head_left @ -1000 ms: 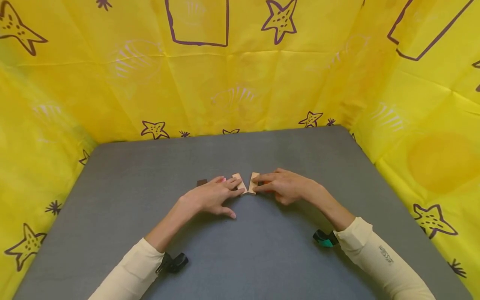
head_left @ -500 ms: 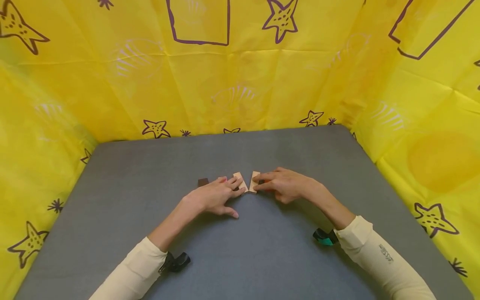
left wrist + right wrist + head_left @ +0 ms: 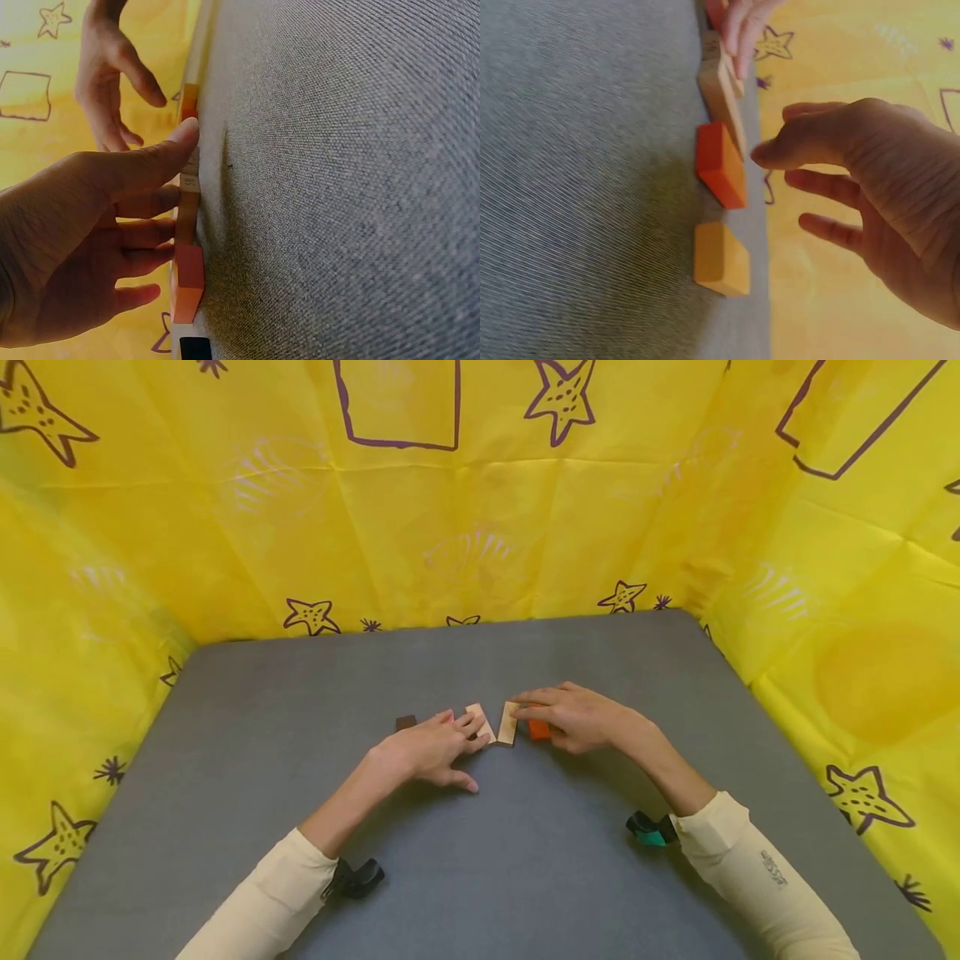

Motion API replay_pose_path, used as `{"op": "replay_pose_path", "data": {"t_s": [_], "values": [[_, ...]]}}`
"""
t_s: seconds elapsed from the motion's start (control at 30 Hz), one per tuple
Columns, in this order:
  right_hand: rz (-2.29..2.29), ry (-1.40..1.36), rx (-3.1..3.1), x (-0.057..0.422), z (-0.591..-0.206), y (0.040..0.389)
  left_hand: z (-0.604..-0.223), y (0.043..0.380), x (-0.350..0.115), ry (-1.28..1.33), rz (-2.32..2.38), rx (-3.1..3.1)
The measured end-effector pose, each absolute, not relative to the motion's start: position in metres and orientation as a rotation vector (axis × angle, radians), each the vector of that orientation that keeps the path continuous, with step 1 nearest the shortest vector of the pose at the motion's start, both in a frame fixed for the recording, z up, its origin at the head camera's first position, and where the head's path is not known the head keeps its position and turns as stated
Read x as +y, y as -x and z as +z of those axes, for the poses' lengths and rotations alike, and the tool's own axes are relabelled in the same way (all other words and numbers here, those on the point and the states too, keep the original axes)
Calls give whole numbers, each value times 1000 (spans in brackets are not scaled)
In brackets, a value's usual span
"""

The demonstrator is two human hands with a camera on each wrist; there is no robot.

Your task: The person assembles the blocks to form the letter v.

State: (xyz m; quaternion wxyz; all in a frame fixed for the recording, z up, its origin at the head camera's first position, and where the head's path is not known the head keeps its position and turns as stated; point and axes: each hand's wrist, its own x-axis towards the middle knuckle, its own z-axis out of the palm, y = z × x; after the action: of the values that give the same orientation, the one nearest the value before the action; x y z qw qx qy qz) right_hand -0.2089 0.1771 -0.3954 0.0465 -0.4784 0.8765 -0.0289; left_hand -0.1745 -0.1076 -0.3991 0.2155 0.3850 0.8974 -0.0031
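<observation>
Two plain wooden blocks lie flat in a V, their near ends together. My left hand rests its extended fingers on the left wooden block, with the thumb held apart. My right hand hovers at the right wooden block, fingers stretched over its far end; whether the fingertips touch it I cannot tell. Below that palm sits an orange-red block, also in the right wrist view, where the thumb stays apart from it. A pink block lies beneath my left fingers.
A yellow block stands beyond the orange-red one, hidden under my right hand in the head view. To the left is a dark brown block. Grey cloth covers the table; yellow patterned sheets rise around it.
My right hand has lifted and shifted slightly away from me, its fingers drawing toward the right block's far end and uncovering the orange-red block. The left hand stays in place.
</observation>
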Motion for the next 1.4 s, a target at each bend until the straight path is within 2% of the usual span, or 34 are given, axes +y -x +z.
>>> {"op": "replay_pose_path", "data": {"t_s": [0.23,0.6,1.4], "values": [[-89,1404,2704,184,-386,213,-398,175,-107,-1049,-8,2485],[-142,1332,2634,181,-398,220,-397,174,-106,-1050,0,2490],[-137,1398,2643,176,-404,223,-395,174,-105,-1032,-12,2463]]}}
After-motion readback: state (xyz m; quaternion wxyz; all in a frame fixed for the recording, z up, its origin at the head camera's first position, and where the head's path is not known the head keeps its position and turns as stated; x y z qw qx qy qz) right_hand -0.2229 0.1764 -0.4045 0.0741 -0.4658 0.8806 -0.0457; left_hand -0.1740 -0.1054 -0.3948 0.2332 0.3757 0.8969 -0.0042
